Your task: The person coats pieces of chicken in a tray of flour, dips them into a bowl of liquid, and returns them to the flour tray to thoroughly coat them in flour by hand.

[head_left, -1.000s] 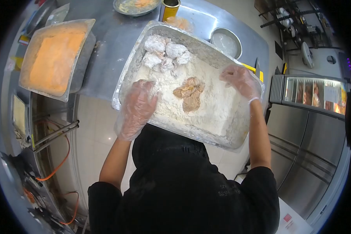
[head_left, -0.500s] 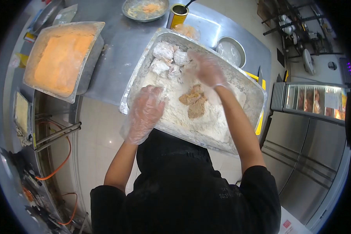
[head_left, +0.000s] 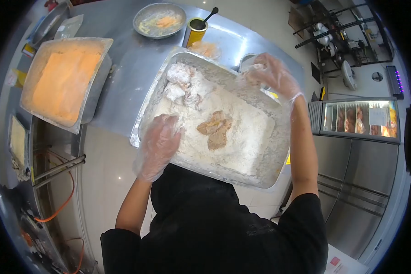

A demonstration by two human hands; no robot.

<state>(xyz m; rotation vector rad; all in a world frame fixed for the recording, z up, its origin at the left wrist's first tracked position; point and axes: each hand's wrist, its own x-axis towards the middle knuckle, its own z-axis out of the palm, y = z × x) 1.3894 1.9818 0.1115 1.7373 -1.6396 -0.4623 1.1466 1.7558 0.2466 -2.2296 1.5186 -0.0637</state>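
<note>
A big metal pan [head_left: 144, 107] of white flour [head_left: 242, 150] is in front of me. Two breaded-looking tan pieces of chicken [head_left: 216, 130] lie in the middle of the flour. Floured chicken pieces [head_left: 180, 75] are heaped in its far left corner. My left hand [head_left: 159, 145], in a clear plastic glove, rests over the pan's near left side, fingers apart and bent down at the flour. My right hand [head_left: 276, 75], gloved too, is raised over the far right rim. Its fingers are closed on a whitish floured chicken piece [head_left: 250, 75], partly hidden, close to a round metal tin [head_left: 245, 61].
At left stands a deep pan [head_left: 106, 75] of orange powder [head_left: 66, 84]. Behind the flour pan are a metal bowl [head_left: 139, 20] with orange and white residue and a yellow can [head_left: 196, 34] holding a black-handled utensil. A lit display fridge [head_left: 360, 118] stands at right.
My right hand has moved up and right, from inside the flour pan to over its far rim, carrying a floured piece. The heap has fewer pieces. My left hand stays on the near left side.
</note>
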